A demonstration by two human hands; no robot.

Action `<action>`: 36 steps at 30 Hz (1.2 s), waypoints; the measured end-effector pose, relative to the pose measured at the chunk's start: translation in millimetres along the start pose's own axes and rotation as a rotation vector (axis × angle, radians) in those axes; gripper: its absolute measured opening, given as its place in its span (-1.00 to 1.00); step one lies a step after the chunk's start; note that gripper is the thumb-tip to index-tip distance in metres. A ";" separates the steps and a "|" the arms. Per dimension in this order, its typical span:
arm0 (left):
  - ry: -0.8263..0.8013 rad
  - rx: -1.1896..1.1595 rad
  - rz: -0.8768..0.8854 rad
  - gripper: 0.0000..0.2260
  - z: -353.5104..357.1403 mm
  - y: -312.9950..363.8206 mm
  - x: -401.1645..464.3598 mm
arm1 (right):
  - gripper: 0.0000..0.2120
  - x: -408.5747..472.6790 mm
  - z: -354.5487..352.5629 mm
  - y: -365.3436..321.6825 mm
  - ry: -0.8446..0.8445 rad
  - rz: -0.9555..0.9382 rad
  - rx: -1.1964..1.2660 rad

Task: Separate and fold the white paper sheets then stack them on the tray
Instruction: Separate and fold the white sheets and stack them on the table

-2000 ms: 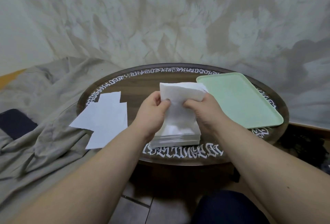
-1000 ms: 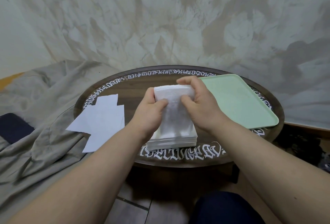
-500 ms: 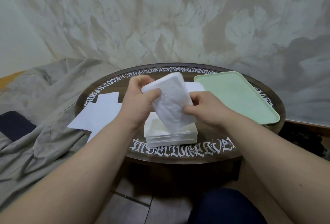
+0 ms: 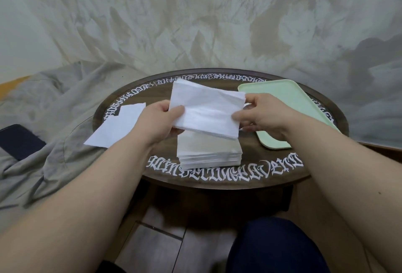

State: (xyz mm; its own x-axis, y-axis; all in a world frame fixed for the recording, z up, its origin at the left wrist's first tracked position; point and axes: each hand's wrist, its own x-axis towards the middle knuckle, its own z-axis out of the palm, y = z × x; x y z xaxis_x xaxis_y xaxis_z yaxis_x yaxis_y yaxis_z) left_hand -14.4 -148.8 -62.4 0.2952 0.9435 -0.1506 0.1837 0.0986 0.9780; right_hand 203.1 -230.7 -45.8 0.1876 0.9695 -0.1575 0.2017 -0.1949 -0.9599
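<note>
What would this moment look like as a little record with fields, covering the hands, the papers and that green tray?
setting: round dark wooden table with white lettering round its rim
left hand: pinches the left edge of a white paper sheet
right hand: pinches the sheet's right edge
sheet: held in the air above the stack
stack of white paper sheets: on the table, near its front edge
pale green plastic tray: on the table at right, no paper visible on it
loose white papers: flat at the table's left edge

A person's left hand (image 4: pixel 159 120) and right hand (image 4: pixel 264 116) are holding a white sheet (image 4: pixel 206 111) mid-frame above a paper stack (image 4: pixel 208 151), a green tray (image 4: pixel 289 103) lying at right.
</note>
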 end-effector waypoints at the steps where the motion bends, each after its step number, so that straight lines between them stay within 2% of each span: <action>1: 0.012 0.001 -0.058 -0.88 1.5 -4.8 -0.3 | -0.76 1.7 1.6 5.9 0.041 0.039 0.080; 4: 0.033 0.049 -0.196 -0.84 3.3 -22.4 -1.3 | -0.72 8.5 7.7 24.3 0.195 0.103 0.160; 7: 0.041 0.139 -0.229 -0.94 1.6 -35.4 -3.3 | -0.66 12.7 13.5 37.1 0.243 0.155 0.161; 10: 0.056 0.228 -0.203 -0.96 1.2 -38.1 -6.8 | -0.62 14.0 16.5 43.2 0.245 0.178 0.107; 13: 0.103 0.249 -0.148 -0.87 3.7 -38.9 -9.5 | -0.56 12.8 18.0 45.5 0.231 0.181 0.030; 17: 0.141 0.261 -0.108 -0.94 4.2 -44.2 -8.0 | -0.50 9.5 17.3 47.3 0.203 0.195 -0.049; 21: 0.139 0.283 -0.096 -0.92 5.2 -47.5 -9.6 | -0.44 8.3 17.1 50.7 0.189 0.194 -0.081; 26: 0.151 0.306 -0.072 -0.94 4.5 -48.3 -10.7 | -0.47 7.3 16.0 53.6 0.203 0.157 -0.121; 29: 0.155 0.384 -0.063 -0.85 4.1 -50.1 -10.5 | -0.48 6.4 15.5 56.0 0.194 0.142 -0.175; 32: 0.172 0.563 -0.036 -0.73 4.2 -53.7 -10.3 | -0.50 1.2 15.4 55.1 0.204 0.078 -0.396; 34: 0.202 0.771 0.051 -0.61 4.5 -57.4 -10.5 | -0.48 -2.8 16.6 53.8 0.248 -0.067 -0.698; 36: 0.171 0.886 0.202 -0.55 6.8 -60.1 -10.3 | -0.44 -5.4 21.9 54.0 0.173 -0.238 -0.930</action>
State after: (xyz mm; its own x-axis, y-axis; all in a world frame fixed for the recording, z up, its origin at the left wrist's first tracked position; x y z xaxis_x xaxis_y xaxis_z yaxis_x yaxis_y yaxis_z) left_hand -22.1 -166.7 -120.6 0.2702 0.9573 0.1030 0.8149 -0.2843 0.5051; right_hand 191.9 -243.2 -101.8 0.1670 0.9781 0.1242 0.9169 -0.1078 -0.3842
